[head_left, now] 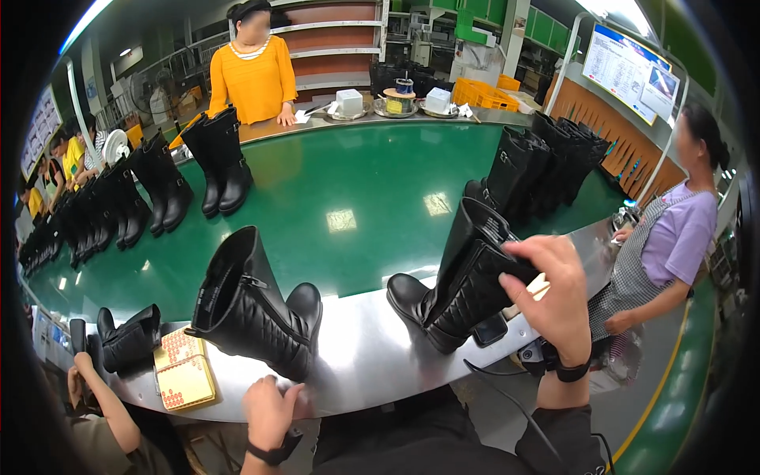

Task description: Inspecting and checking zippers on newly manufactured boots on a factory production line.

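Observation:
Two tall black boots with quilted shafts stand on the metal strip before me. The right boot (467, 281) leans a little, its toe to the left. My right hand (554, 289) grips the upper rim of its shaft, thumb on the near outer side. The left boot (257, 317) stands untouched, toe to the right, its side zip showing and its shaft open at the top. My left hand (271, 408), fingers curled in, rests at the metal edge just below that boot's heel. Nothing shows in it.
A green conveyor (332, 182) carries rows of black boots (158, 186) on the left and a cluster (522, 170) on the right. Yellow booklets (184, 368) and a lying boot (129, 339) are near left. A phone (491, 330) lies behind the right boot. Co-workers stand around.

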Tool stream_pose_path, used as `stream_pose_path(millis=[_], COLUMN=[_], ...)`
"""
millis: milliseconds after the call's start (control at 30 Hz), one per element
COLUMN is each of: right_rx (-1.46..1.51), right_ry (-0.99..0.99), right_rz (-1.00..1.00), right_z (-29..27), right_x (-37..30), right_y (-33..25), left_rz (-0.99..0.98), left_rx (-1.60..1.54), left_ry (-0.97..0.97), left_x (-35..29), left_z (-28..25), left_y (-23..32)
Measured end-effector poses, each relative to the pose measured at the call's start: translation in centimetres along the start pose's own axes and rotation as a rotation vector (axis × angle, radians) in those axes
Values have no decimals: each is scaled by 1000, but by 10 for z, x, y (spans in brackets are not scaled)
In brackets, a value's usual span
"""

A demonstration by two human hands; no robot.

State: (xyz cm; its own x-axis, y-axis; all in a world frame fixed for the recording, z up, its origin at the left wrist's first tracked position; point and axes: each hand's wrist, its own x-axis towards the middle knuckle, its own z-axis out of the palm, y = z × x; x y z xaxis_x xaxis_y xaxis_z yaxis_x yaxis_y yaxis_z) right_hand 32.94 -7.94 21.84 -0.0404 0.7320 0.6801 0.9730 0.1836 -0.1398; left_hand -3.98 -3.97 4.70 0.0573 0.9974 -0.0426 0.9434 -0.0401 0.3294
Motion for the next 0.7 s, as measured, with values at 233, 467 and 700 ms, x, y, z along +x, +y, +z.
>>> stream_pose_path(millis=[233,467,700], right_rx=[397,555,772], right_ry=[-177,-127,-67], right_rz=[24,147,74], right_z=[3,1,13], right_x=[-14,-43,-41], right_y=[-8,-5,15], left_rz=[687,591,646], left_rx=[-799,-835,-999], left_ry=[-63,-31,-3], left_x=[24,75,89], left_z=[-36,5,23], left_y=[108,205,197])
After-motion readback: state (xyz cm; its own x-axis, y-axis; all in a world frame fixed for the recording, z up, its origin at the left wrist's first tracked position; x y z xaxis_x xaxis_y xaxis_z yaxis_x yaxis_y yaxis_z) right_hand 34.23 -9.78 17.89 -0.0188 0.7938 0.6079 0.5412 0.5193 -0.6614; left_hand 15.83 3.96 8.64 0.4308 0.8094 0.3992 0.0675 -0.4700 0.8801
